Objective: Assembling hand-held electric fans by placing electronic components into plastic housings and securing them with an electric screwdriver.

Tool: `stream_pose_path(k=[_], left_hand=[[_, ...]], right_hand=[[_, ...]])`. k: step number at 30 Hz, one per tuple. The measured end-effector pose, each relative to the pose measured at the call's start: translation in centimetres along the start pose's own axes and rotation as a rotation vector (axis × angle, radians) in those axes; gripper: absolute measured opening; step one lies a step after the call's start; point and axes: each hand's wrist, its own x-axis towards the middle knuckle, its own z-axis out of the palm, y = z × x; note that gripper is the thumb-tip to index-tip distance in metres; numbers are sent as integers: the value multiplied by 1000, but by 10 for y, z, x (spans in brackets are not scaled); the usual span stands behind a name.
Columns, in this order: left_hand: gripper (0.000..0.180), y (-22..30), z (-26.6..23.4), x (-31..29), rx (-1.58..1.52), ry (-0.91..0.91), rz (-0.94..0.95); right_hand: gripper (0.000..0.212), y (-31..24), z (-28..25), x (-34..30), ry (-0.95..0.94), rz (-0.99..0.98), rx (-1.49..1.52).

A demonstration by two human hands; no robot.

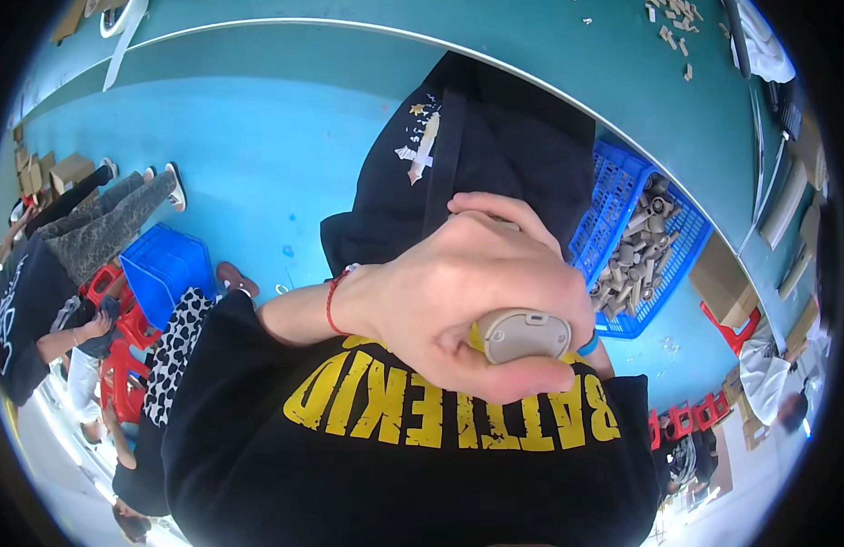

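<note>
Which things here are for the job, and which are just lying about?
Seems to belong to the job:
the beige gadget, held in the left grip
perhaps the similarly coloured parts in the blue basket

Seems to be just lying about:
the blue bin on the floor
the red stools
the cardboard box beside the basket

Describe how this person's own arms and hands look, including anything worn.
The left arm has a black sleeve ending above a bare forearm, a thin red cord bracelet and an ungloved left hand. The right wrist wears a blue band; the left hand blocks most beyond it.
</note>
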Motion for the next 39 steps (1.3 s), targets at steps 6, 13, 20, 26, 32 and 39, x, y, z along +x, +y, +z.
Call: stream_pose_path(k=[6,13,20,26,32,39], left_hand=[[23,-12,6,-6,67,-8,2],[28,-23,4,-3,295,125,25],[44,-11,-2,-4,458,-14,-251],[62,-17,6,-7,530,-135,-371],[84,-15,15,-38,766,-153,-334],[89,-17,33,-71,747,-43,-434]], right_hand=[[60,-30,-4,11,-70,193,-39],[76,7,-21,-21,-164,78,-220],[80,13,-28,-45,-50,114,135],[83,13,-22,-79,44,139,420],[96,31,17,-85,120,217,560],[73,-1,12,-71,164,230,96]])
